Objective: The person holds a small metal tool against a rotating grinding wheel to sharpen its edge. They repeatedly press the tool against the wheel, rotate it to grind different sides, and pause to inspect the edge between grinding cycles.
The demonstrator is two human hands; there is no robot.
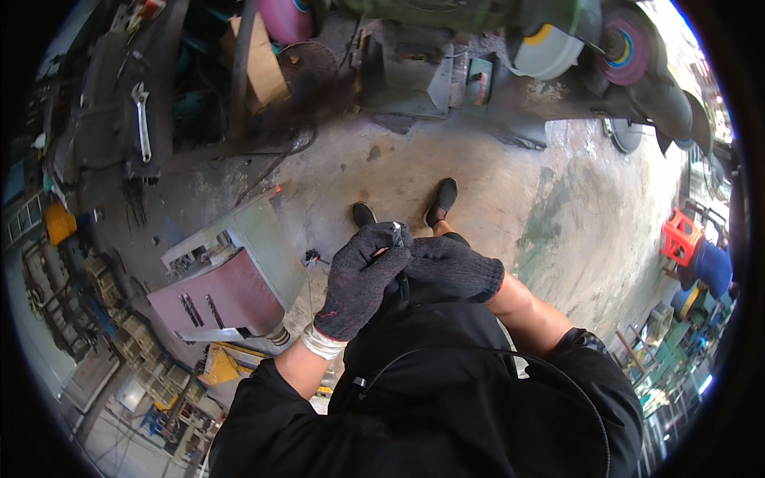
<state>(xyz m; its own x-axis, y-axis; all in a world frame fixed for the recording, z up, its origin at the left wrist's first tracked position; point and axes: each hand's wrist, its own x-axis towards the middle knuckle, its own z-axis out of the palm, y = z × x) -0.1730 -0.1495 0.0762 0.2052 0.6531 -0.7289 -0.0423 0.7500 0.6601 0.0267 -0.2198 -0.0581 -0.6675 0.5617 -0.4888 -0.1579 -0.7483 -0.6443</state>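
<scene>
My left hand (364,275), in a dark knitted glove with a white wrap at the wrist, is closed around a twist drill bit (397,236), whose shiny tip points up between thumb and fingers. My right hand (454,267), gloved the same way, meets it from the right, its fingertips pressed at the bit. Below the fingers a dark shank-like piece shows against the black clothing; the gloves hide the middle. To the left, several twist drill bits (191,309) lie on the pinkish top of a cabinet (263,245).
Ahead stands a bench grinder with a pale wheel (547,54) and a pink wheel (624,48). An adjustable wrench (141,122) lies on a dark bench at upper left. A red plastic stool (680,236) stands far right. A cable (275,161) runs across the floor.
</scene>
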